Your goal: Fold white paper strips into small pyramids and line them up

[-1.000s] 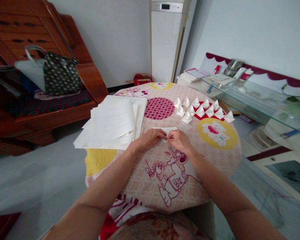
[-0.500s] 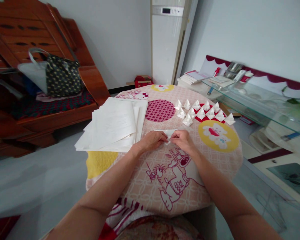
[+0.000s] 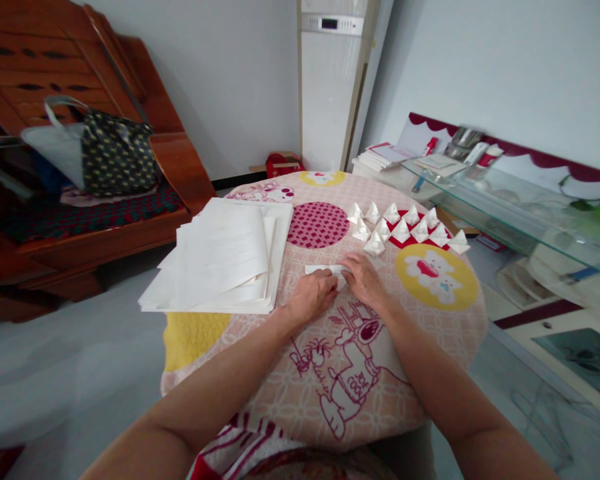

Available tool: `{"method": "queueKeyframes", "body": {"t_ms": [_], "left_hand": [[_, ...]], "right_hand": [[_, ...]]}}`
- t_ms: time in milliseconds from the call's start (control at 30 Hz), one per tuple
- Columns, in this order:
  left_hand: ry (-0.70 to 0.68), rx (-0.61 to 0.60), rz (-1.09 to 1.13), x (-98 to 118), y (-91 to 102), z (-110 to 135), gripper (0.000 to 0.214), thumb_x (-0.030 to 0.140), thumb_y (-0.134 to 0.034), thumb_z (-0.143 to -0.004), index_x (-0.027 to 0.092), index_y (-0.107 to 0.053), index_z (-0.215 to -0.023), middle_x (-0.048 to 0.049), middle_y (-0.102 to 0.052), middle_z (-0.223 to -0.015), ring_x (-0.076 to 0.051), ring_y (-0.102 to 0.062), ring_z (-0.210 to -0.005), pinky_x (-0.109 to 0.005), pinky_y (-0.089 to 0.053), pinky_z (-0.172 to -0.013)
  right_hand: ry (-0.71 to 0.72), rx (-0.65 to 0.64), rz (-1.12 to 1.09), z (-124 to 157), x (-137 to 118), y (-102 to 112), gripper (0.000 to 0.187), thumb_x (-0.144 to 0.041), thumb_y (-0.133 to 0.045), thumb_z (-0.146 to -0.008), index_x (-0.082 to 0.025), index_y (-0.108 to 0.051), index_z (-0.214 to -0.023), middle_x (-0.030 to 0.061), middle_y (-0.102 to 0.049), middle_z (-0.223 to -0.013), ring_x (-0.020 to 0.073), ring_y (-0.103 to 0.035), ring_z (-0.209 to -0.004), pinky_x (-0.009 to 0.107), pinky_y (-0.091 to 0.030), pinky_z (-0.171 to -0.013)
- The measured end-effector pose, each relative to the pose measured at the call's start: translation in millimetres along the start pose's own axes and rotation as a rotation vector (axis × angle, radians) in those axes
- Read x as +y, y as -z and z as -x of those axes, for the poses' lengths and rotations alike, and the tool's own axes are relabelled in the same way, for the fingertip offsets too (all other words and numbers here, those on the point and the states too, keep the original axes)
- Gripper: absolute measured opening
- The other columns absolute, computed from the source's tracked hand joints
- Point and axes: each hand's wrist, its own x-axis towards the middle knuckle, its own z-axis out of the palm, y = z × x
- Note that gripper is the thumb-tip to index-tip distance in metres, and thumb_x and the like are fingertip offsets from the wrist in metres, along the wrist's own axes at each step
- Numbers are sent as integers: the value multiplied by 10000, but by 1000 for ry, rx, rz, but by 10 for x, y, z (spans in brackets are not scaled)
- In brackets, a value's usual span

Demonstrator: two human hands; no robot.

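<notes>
1. White in colour and lying on the patterned tablecloth (image 3: 283, 407): small folded paper (image 3: 321, 269), set between 2 hands and partly covered by them.
2. Touching the lower part of that paper with left hand (image 3: 313, 295), palm down, fingers curled and pressed together, pinching near the edge.
3. Resting right hand (image 3: 364, 277) over the right end, fingers close together and slightly bent; cannot tell whether pinching with the thumb.
4. To the left, just beside left forearm (image 3: 240, 370): stack of white sheets (image 3: 225, 247), unevenly layered, with faint print on the upper sheet.
5. Beyond right hand, in uneven rows: 12 pointed paper shapes (image 3: 401, 231), standing upright, some on a red patch (image 3: 409, 241).
6. Between sheets and shapes: checked magenta circle (image 3: 318, 225). Nearer, at right: yellow patch (image 3: 437, 277) with 2 bears. Closer to the body: cartoon dog outline (image 3: 355, 380).
7. Farther left: dark patterned bag (image 3: 117, 153) on a wooden bench (image 3: 180, 167).
8. At the back: tall white unit (image 3: 329, 93). Along the right: glass shelf (image 3: 525, 220).
</notes>
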Motion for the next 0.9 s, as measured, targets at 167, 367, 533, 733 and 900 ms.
{"method": "queueKeyframes", "body": {"t_ms": [167,367,533,733,900], "left_hand": [[58,23,136,-67,-41,0,156,152,-575,-917,182,-711,-846,-59,-717,-926,-191,-670,-878,-286,-524,-800],[51,36,167,-81,-60,-14,165,126,-574,-906,176,-721,-849,-67,-730,-934,-191,-676,-886,-287,-538,-821],[13,59,112,-72,-79,6,152,143,-636,-898,183,-758,-978,-81,-762,-1066,-235,-690,-1049,-343,-549,-974],[50,50,91,-68,-86,32,220,155,-666,-901,221,-784,-1076,-67,-750,-1238,-246,-691,-1152,-358,-563,-1016],[64,25,86,-58,-72,37,224,161,-660,-915,220,-786,-1091,-67,-740,-1274,-247,-687,-1170,-358,-567,-1019]], "right_hand": [[-15,19,0,10,-7,17,315,-136,-542,-942,-215,-738,-1176,113,-679,-1283,269,-575,-1252,450,-445,-1118],[-13,28,13,11,-21,29,275,-146,-548,-944,-196,-752,-1121,130,-693,-1237,273,-588,-1207,438,-465,-1085],[-4,9,35,-3,-16,-9,298,-177,-558,-958,-207,-728,-1202,128,-668,-1311,282,-572,-1249,457,-459,-1105],[28,76,18,-7,21,-62,271,-139,-558,-935,-169,-746,-1128,151,-694,-1235,290,-599,-1190,465,-485,-1072],[36,97,-12,-7,24,-51,249,-114,-556,-916,-178,-759,-1046,144,-703,-1200,290,-601,-1163,465,-489,-1049]]}}
